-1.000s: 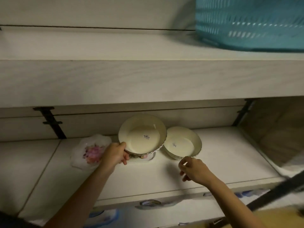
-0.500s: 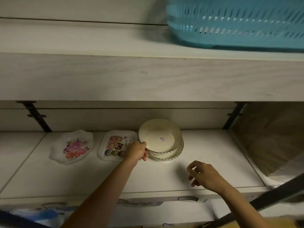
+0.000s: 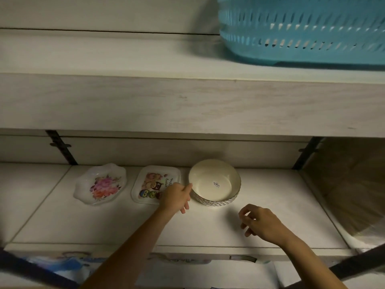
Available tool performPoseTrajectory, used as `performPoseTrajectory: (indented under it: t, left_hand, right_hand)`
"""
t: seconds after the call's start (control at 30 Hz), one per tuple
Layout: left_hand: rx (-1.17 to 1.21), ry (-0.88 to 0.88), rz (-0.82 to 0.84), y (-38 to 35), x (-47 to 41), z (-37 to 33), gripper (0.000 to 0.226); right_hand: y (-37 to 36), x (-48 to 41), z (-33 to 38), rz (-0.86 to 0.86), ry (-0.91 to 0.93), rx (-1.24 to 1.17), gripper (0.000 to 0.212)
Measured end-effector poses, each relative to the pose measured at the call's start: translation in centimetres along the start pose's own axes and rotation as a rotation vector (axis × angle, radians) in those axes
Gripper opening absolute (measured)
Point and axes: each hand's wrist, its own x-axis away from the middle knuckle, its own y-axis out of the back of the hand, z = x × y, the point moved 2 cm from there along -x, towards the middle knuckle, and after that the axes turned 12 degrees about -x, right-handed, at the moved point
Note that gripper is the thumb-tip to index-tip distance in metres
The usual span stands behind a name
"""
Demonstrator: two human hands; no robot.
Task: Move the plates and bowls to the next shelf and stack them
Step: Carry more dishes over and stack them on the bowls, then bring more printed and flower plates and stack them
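Two cream bowls (image 3: 214,182) sit nested as one stack on the lower white shelf (image 3: 208,226). Left of them lies a square plate with owl pictures (image 3: 150,184), and further left a scalloped plate with pink flowers (image 3: 102,184). My left hand (image 3: 176,197) rests beside the stack's left rim, one finger touching it, partly covering the owl plate's right edge; it holds nothing. My right hand (image 3: 260,221) hovers loosely curled over the shelf in front of the bowls, empty.
A turquoise slotted basket (image 3: 302,30) stands on the upper shelf (image 3: 145,65) at the right. Black brackets (image 3: 60,147) run down the back wall. A brown panel (image 3: 350,184) closes the right side. Blurred items lie below the shelf's front edge.
My left hand carried the larger bowl right and set it into the smaller one, then let go. The owl plate under it came into view. My right hand drew back toward the front edge.
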Motion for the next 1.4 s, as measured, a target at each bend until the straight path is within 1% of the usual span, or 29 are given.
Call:
performPoseTrajectory:
  t: [0.13, 0.23, 0.3, 0.37, 0.5, 0.6, 0.8, 0.97, 1.1, 1.17, 1.27, 1.4]
  left_hand:
    - [-0.323, -0.049, -0.192, 3.3, 2.6, 2.4, 0.046]
    - [-0.506, -0.064, -0.262, 5.9, 5.2, 5.1, 0.039]
    - [-0.61, -0.028, -0.291, 7.4, 7.3, 7.1, 0.037]
    - [-0.653, 0.046, -0.314, 8.7, 9.4, 9.4, 0.034]
    - [-0.606, 0.208, -0.336, 11.2, 13.6, 14.4, 0.036]
    - [-0.539, 0.273, -0.337, 12.9, 17.0, 17.7, 0.035]
    - [-0.52, 0.413, -0.443, 17.4, 23.7, 25.8, 0.034]
    - [-0.515, 0.472, -0.497, 22.5, 29.2, 34.4, 0.028]
    - [-0.467, 0.523, -0.487, 26.9, 32.4, 40.3, 0.024]
    - [-0.464, 0.536, -0.49, 29.1, 33.4, 42.5, 0.021]
    - [-0.438, 0.546, -0.486, 32.0, 34.3, 45.0, 0.023]
    - [-0.447, 0.541, -0.506, 35.6, 34.0, 47.9, 0.029]
  right_hand:
    - [-2.0, -1.0, 1.9, 0.083, 0.05, 0.033, 0.013]
    - [-4.3, -1.8, 3.6, 0.155, 0.105, 0.07, 0.014]
    - [-6.2, -2.3, 5.0, 0.218, 0.151, 0.1, 0.015]
    - [-8.3, -2.7, 6.6, 0.284, 0.197, 0.134, 0.014]
    - [-12.7, -2.6, 10.1, 0.38, 0.272, 0.17, 0.014]
    - [-16.2, -2.1, 13.2, 0.44, 0.33, 0.22, 0.015]
    - [-26.1, -0.2, 19.6, 0.557, 0.451, 0.329, 0.015]
    - [-35.3, 2.6, 25.1, 0.619, 0.514, 0.337, 0.018]
    - [-42.2, 4.9, 29.4, 0.687, 0.547, 0.229, 0.016]
    - [-45.1, 6.0, 31.4, 0.705, 0.563, 0.219, 0.015]
    - [-48.5, 6.9, 34.3, 0.697, 0.598, 0.229, 0.013]
    - [-52.1, 6.5, 38.0, 0.635, 0.683, 0.249, 0.011]
